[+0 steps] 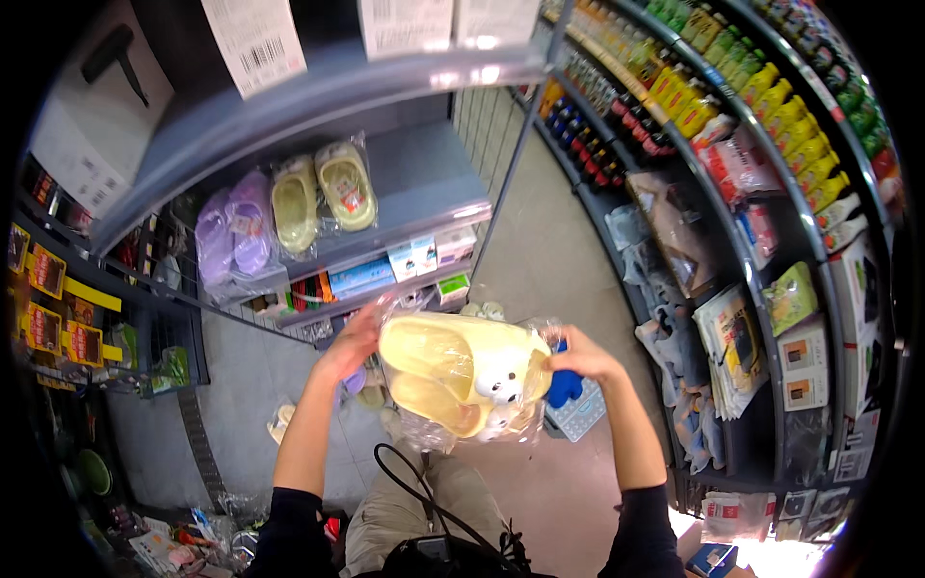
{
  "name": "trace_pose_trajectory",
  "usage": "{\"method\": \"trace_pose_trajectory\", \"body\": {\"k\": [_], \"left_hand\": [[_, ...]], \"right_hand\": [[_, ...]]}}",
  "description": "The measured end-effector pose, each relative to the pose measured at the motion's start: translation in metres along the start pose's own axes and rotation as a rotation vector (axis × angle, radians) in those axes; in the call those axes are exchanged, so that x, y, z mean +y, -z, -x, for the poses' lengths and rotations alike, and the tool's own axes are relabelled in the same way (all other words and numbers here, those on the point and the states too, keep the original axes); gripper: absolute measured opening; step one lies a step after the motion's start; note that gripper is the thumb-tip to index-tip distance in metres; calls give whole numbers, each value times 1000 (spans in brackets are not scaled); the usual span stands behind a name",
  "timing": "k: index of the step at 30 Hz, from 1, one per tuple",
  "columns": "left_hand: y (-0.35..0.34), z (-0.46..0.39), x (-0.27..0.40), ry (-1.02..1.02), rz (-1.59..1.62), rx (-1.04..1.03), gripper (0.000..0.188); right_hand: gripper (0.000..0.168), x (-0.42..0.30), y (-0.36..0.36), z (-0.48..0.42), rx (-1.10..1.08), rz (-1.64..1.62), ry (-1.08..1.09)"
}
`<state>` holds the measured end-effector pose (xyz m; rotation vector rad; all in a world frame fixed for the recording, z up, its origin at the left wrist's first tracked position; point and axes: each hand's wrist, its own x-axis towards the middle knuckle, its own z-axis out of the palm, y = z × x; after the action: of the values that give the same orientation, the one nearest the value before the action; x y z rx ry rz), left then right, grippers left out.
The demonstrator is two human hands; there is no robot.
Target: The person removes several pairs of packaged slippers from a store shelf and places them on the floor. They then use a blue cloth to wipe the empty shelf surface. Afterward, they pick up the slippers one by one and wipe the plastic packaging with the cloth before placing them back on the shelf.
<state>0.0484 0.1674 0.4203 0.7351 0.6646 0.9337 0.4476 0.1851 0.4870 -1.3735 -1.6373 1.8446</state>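
A pair of pale yellow slippers (pixel 433 347) in a clear plastic bag is held up in front of me, with white animal-face decorations on the toe ends. My left hand (pixel 354 347) grips the bag at the heel end, its fingers partly hidden behind the plastic. At the toe end, my right hand (pixel 582 355) has its thumb on top of the slippers. Ahead, the shelf (pixel 426 173) bears a bagged pair of purple slippers (pixel 235 224) on the left. Beside it lies a bagged pair of olive-yellow slippers (pixel 325 191).
White boxes (pixel 408 25) stand on the upper shelf. Several small boxes (pixel 361 278) fill the lower one. Bottle racks (pixel 723 87) curve along the right. More slippers (pixel 368 394) and a light-blue plastic stool (pixel 578 412) are on the floor. A black cable (pixel 405 473) hangs before me.
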Motion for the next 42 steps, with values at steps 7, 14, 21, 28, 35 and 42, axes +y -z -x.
{"method": "trace_pose_trajectory", "body": {"k": [7, 14, 21, 28, 35, 42], "left_hand": [[-152, 29, 52, -238, -82, 121, 52], [-206, 72, 95, -690, -512, 417, 36], [-232, 67, 106, -866, -577, 461, 25], [-214, 80, 129, -825, -279, 513, 36], [-190, 100, 156, -666, 167, 450, 33], [-194, 106, 176, -538, 359, 411, 41]], "right_hand": [[30, -129, 37, 78, 271, 75, 193], [28, -218, -20, 135, 969, -432, 849], [32, -242, -157, 87, 801, 923, 1322], [22, -263, -120, 82, 896, 846, 1084], [23, -186, -23, 39, 1028, 145, 679], [73, -113, -55, 72, 359, -778, 414]]}}
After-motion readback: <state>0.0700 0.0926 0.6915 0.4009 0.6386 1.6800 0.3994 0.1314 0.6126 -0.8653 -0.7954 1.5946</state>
